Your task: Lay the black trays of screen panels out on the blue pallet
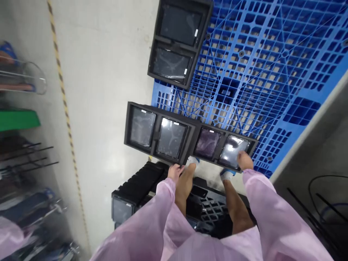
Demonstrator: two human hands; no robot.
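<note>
Left hand [175, 170] grips near edge of left black screen tray [159, 133]; right hand [244, 160] grips right tray [224, 148]. Both held over blue pallet [272, 83]. One tray [179, 41] already on pallet, far side. More trays stacked [136, 192] near, pending.

Your head camera: looks steeply down from standing height, tilted, onto blue pallet [261, 72], floor [108, 72]; close over your sleeves.

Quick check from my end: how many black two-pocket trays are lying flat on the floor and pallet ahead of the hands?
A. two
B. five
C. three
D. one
C: the left hand meets the left tray, the right hand rests on the right tray, and a far tray overlaps the blue pallet.
</note>
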